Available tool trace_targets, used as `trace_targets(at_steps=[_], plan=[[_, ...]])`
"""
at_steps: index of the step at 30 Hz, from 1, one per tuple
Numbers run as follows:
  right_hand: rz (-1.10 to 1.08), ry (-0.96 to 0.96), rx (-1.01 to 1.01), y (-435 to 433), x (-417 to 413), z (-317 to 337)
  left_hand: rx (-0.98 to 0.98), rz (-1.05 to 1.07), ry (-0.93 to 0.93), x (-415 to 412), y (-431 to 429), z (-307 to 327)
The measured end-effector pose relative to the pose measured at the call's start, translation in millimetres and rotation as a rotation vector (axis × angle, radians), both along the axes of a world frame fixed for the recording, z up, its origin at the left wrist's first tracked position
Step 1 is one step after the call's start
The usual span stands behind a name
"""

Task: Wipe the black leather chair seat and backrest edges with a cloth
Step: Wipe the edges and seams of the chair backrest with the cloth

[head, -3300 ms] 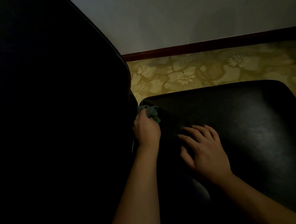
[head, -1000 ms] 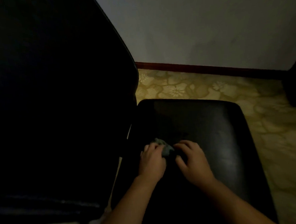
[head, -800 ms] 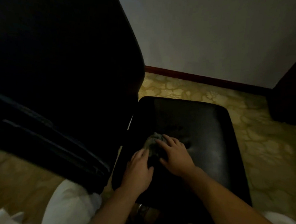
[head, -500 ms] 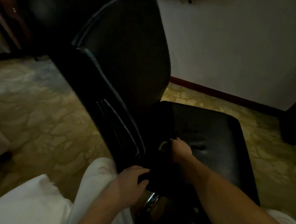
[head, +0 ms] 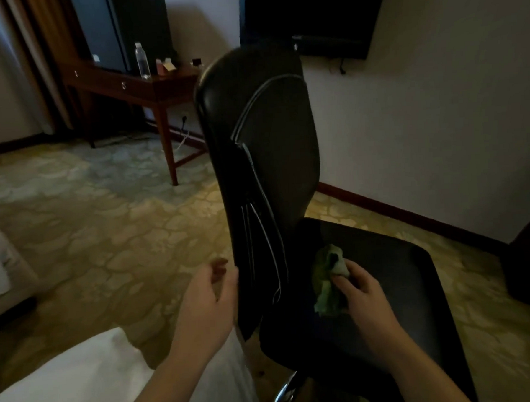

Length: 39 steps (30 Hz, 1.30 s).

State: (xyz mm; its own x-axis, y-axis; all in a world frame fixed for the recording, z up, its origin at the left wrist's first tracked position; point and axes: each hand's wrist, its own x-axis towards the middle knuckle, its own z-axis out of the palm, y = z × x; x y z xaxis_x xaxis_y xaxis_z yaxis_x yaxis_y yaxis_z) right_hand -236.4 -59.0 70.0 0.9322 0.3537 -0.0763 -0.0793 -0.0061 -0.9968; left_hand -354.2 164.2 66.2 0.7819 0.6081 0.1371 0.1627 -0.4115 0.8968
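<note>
Cloth [head: 327, 277] | passed into right hand [head: 367, 294], fingers pinching | left hand [head: 204, 305] relaxed beside backrest [head: 270, 157]

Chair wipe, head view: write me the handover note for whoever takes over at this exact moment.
Left hand: holds nothing, fingers loosely curled, beside the backrest at its lower side edge; contact unclear.
Right hand: pinches the green cloth, which lies bunched on the seat close to the backrest base.
Done: cloth is in hand and on the seat; how much is already wiped does not show.
Left: probably wipe across the seat, then run the cloth along the backrest edges.
</note>
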Motion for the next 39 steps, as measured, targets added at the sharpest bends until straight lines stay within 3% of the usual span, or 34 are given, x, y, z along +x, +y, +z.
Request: trace_targets(at_steps=[4, 9, 17, 33, 39], plan=[[0.122, -0.116, -0.023, 11.7, -12.3, 47.5, -0.039, -0.079, -0.162, 9.7, -4.9, 43.3], [0.197, -0.512, -0.12, 43.6, -15.4, 111.0, -0.122, -0.117, -0.344, 22.9, -5.5, 102.9], [0.203, -0.874, -0.315, 92.3, 4.5, 161.3, -0.138, -0.117, -0.443, 42.7, -1.0, 141.2], [0.112, -1.096, -0.388, 103.5, 20.6, 134.7, -0.121, -0.076, -0.497, 52.0, 3.8, 128.3], [0.142, -0.99, -0.3, 106.0, 7.9, 128.5, -0.109, -0.066, -0.535, 51.8, 1.5, 129.0]])
